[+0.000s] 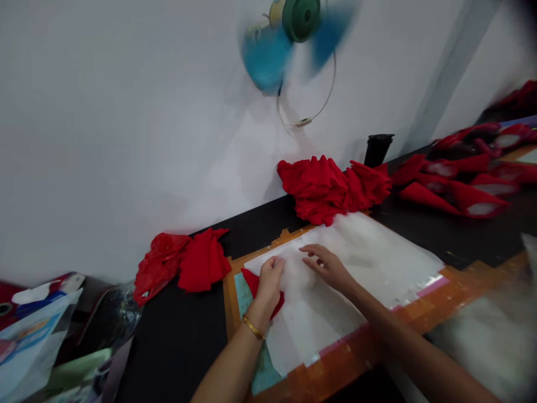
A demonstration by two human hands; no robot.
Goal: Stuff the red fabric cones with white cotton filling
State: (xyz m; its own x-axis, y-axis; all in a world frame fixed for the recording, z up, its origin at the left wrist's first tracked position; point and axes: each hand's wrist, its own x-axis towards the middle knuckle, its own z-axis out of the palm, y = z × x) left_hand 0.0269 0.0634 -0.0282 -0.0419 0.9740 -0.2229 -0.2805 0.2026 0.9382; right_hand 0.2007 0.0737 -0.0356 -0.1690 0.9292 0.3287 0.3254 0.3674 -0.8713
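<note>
Op: How should you run this step?
Eng: On the black table (180,336), work over the white sheet (323,330) taped down on it. Your right hand (325,267): fingers apart, above the sheet, nothing visible in them. Your left hand (268,282): fingertips drawn together; can't tell what they pinch. Red fabric piece (250,280) is under that hand, at the sheet's left end. I'd pin it lightly with your left and bring your right thumb and index in close, so the fabric doesn't skew.

Op: Counts, big to small?
Eng: Table 1. Sheet 1. Fan (304,19) 1, two blades showing, blurred. Red fabric heaps 2: large heap (321,187) behind the sheet, small heap (203,262) left of it. Red pieces with white patches (444,198), far right: several, overlapping, can't count. Red plastic-looking bundle (157,263) 1, touching the small heap. Black cup (377,150) 1. Piece under your hand 1. Gold bangle (253,328): one or two, can't tell.
</note>
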